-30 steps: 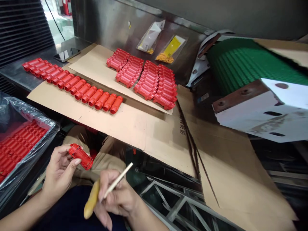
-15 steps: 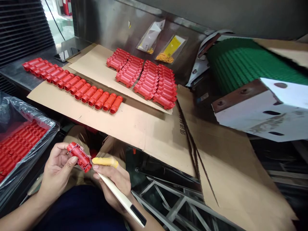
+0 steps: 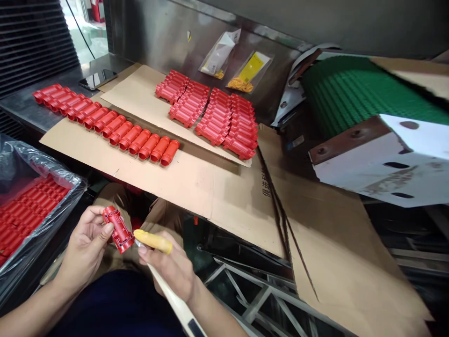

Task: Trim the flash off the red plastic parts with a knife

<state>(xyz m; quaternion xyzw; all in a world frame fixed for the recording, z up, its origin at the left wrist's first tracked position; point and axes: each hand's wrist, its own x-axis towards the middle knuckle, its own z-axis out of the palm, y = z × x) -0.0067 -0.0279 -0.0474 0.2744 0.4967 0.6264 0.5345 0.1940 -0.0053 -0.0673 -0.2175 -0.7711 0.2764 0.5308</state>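
Note:
Over my lap, my left hand [image 3: 87,245] pinches a red plastic half-shell [image 3: 119,230] between thumb and fingers, its detailed side facing up. Close by on the right, my right hand [image 3: 170,264] grips a long cream-handled tool [image 3: 175,299] with a dark band near its end; it looks like a knife, though its tip is mostly hidden at the fingers. A yellow finger cot [image 3: 153,240] covers my right index finger, which points at the part's lower end. A small gap seems to separate finger and part.
A row of red half-shells [image 3: 128,135] lies on the cardboard sheet [image 3: 196,192], with stacked rows of red parts [image 3: 210,110] behind. A plastic-lined bin [image 3: 75,183] of red parts stands left. Also there: a phone [image 3: 98,79], bags with yellow finger cots [image 3: 250,72], a green ribbed roller [image 3: 351,93].
The red part has turned more upright in my left hand. My right hand and the tool have shifted slightly down and right, with the tool's angle steeper.

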